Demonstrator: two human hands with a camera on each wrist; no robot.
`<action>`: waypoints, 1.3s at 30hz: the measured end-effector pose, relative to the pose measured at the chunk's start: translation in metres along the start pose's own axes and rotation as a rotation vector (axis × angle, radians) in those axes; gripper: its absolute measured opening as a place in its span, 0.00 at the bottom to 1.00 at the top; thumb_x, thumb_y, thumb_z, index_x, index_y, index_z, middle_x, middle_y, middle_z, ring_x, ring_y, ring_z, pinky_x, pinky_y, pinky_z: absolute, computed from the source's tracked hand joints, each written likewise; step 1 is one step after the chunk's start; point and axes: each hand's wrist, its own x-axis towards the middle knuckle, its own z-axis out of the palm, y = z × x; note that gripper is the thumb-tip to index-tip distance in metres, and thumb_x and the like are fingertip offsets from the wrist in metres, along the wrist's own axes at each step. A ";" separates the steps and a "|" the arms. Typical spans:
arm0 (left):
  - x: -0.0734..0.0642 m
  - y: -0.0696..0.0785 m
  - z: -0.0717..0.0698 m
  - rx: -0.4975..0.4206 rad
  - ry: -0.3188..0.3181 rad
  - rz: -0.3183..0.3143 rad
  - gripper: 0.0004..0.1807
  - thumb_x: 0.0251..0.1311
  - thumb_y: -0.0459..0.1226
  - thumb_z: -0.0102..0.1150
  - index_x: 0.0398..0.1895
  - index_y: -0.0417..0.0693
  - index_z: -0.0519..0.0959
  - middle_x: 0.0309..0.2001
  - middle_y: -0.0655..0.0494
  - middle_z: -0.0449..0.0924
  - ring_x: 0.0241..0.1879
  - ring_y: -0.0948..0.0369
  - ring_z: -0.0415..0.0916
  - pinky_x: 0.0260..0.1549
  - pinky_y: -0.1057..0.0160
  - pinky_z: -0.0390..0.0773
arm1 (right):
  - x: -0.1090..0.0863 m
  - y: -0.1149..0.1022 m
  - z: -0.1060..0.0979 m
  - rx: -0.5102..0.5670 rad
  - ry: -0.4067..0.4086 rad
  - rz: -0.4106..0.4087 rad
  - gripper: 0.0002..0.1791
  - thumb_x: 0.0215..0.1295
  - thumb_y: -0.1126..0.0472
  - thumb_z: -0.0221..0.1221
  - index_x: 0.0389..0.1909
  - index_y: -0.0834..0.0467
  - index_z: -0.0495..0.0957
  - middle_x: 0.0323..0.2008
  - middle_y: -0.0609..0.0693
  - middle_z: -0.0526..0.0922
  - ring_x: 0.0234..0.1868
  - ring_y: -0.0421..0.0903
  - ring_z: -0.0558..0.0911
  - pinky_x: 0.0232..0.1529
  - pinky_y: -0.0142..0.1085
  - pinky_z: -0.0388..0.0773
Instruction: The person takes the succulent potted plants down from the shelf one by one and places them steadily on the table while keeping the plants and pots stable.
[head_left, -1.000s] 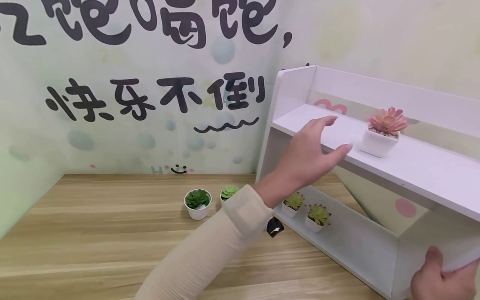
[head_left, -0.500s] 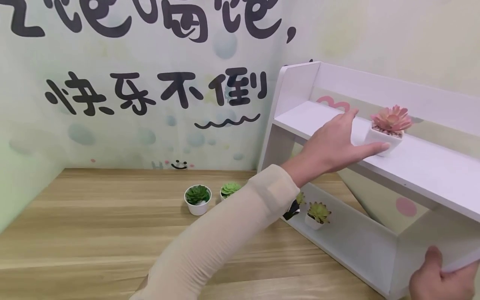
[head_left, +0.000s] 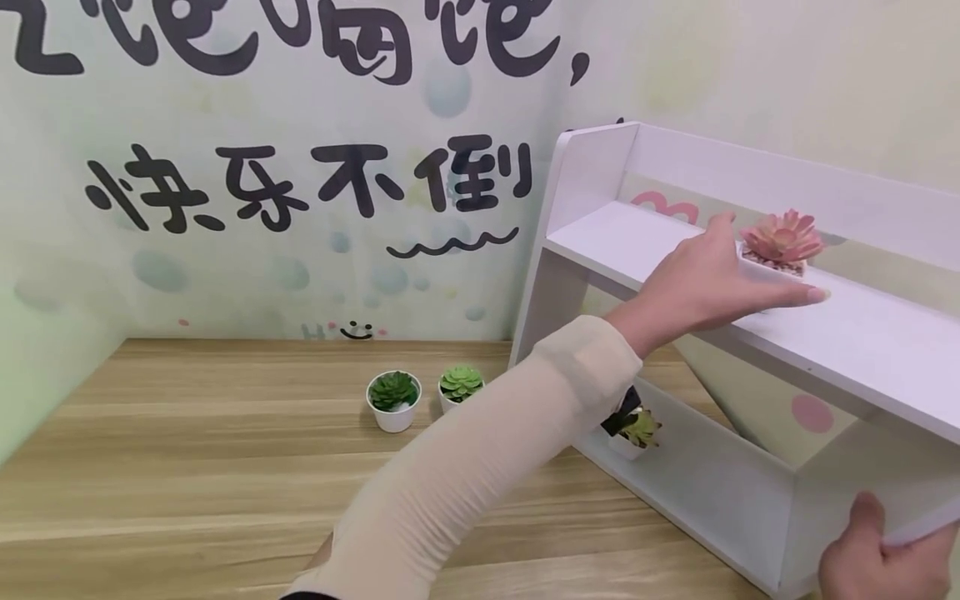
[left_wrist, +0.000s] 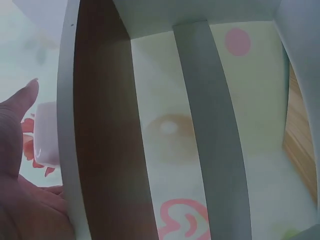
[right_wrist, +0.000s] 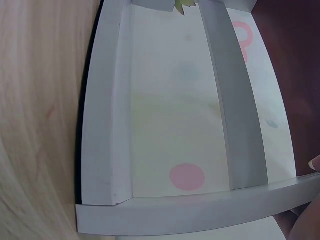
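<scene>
A pink succulent [head_left: 783, 237] in a white square pot stands on the upper board of a white shelf unit [head_left: 862, 337]. My left hand [head_left: 697, 283] is around the pot's near left side, thumb stretched straight across its front and covering most of it. In the left wrist view the thumb [left_wrist: 24, 100] shows beside the white pot [left_wrist: 47, 135], with a gap between them; the other fingers are hidden. Down at the lower right, my right hand [head_left: 885, 546] grips the shelf unit's right side panel, thumb on the inner face.
On the wooden table [head_left: 225, 467] sit a dark green succulent [head_left: 393, 396] and a light green succulent [head_left: 461, 385], both in white pots. A yellow-green succulent [head_left: 643, 429] on the lower board is partly behind my left forearm. Walls stand behind.
My left hand has moved right along the upper board to the pink succulent's pot. Its forearm now covers one of the two lower-board succulents. The right hand stays on the panel.
</scene>
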 end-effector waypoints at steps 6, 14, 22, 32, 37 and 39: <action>-0.001 0.003 0.008 0.100 0.071 -0.013 0.54 0.38 0.74 0.69 0.71 0.70 0.60 0.54 0.75 0.79 0.39 0.74 0.76 0.31 0.75 0.72 | -0.002 -0.002 0.000 0.000 0.004 0.005 0.27 0.72 0.48 0.51 0.69 0.26 0.63 0.59 0.31 0.74 0.50 0.26 0.72 0.48 0.23 0.65; -0.006 0.007 0.021 0.098 0.165 -0.050 0.36 0.35 0.78 0.66 0.48 0.79 0.71 0.39 0.88 0.77 0.29 0.79 0.68 0.24 0.73 0.67 | -0.002 -0.001 -0.003 -0.029 -0.020 0.050 0.27 0.72 0.45 0.51 0.70 0.26 0.62 0.60 0.31 0.74 0.45 0.24 0.70 0.47 0.25 0.65; -0.008 0.006 0.019 0.110 0.197 -0.047 0.23 0.45 0.69 0.63 0.36 0.73 0.70 0.25 0.79 0.73 0.25 0.78 0.68 0.23 0.73 0.65 | -0.004 0.000 -0.002 -0.008 -0.024 0.044 0.26 0.73 0.46 0.51 0.69 0.26 0.62 0.59 0.30 0.74 0.48 0.25 0.71 0.50 0.24 0.65; -0.017 -0.003 0.006 0.016 0.133 0.084 0.20 0.43 0.65 0.71 0.37 0.77 0.77 0.29 0.81 0.76 0.28 0.80 0.69 0.25 0.78 0.67 | -0.004 -0.001 -0.002 0.098 -0.003 0.038 0.26 0.71 0.51 0.54 0.68 0.30 0.66 0.48 0.22 0.73 0.42 0.22 0.70 0.49 0.22 0.64; -0.025 -0.007 0.005 0.040 0.140 0.116 0.16 0.46 0.66 0.68 0.37 0.80 0.78 0.27 0.80 0.76 0.27 0.79 0.70 0.24 0.77 0.67 | -0.004 0.000 -0.002 0.134 0.001 0.035 0.26 0.71 0.52 0.54 0.68 0.30 0.67 0.49 0.24 0.75 0.42 0.23 0.71 0.48 0.22 0.64; -0.028 -0.009 0.005 0.048 0.145 0.127 0.15 0.47 0.66 0.67 0.34 0.78 0.78 0.25 0.80 0.75 0.26 0.79 0.70 0.23 0.77 0.67 | -0.004 0.000 -0.001 0.125 0.001 0.032 0.26 0.71 0.52 0.54 0.68 0.30 0.67 0.50 0.24 0.75 0.42 0.23 0.71 0.49 0.22 0.64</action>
